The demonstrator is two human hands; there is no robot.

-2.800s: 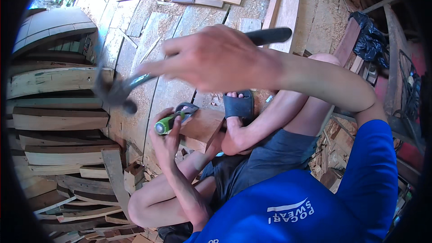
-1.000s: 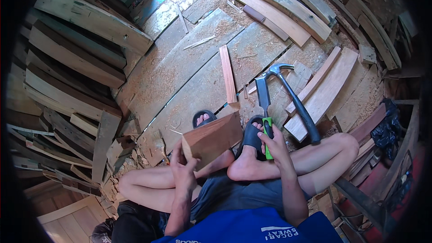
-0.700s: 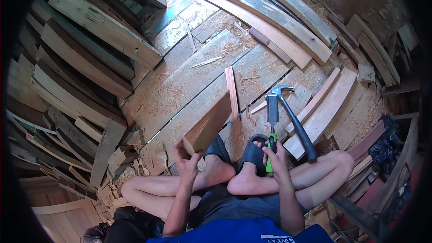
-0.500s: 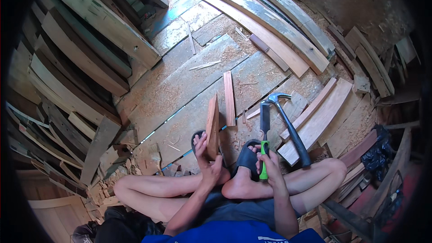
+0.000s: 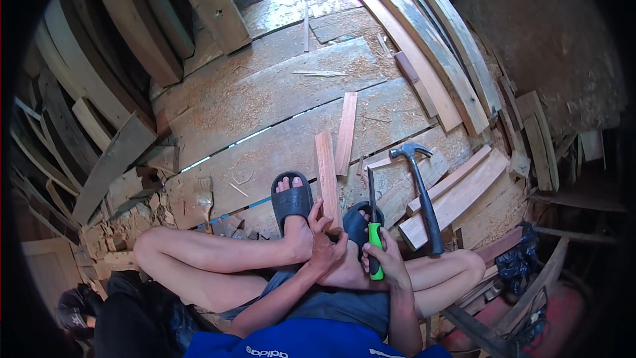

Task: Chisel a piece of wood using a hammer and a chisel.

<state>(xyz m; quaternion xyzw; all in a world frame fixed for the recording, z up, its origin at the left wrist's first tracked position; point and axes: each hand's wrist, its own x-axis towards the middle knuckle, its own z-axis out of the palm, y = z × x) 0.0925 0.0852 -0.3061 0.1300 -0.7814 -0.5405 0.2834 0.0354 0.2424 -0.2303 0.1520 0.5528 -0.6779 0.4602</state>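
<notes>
Between my feet stands a reddish-brown wood block, long and narrow, pointing away from me. My left hand is closed around its near end, fingers along the left side. In my right hand is a chisel with a green and black handle, its metal blade pointing up and away, a short gap right of the block. A claw hammer with a dark handle lies to the right of the chisel, its head at the far end. Another reddish wood strip lies on the floor just beyond the block.
Two pale boards lie right of the hammer. Long curved planks line the far right, and more curved timbers lean at the left. Shavings cover the plank floor. A brush lies at left; a black plastic bag sits at right.
My view has shifted. The block has turned so its broad face shows, and my left hand's fingers have shifted along it. The chisel has rotated, showing its blade edge-on. My left foot shows more fully.
</notes>
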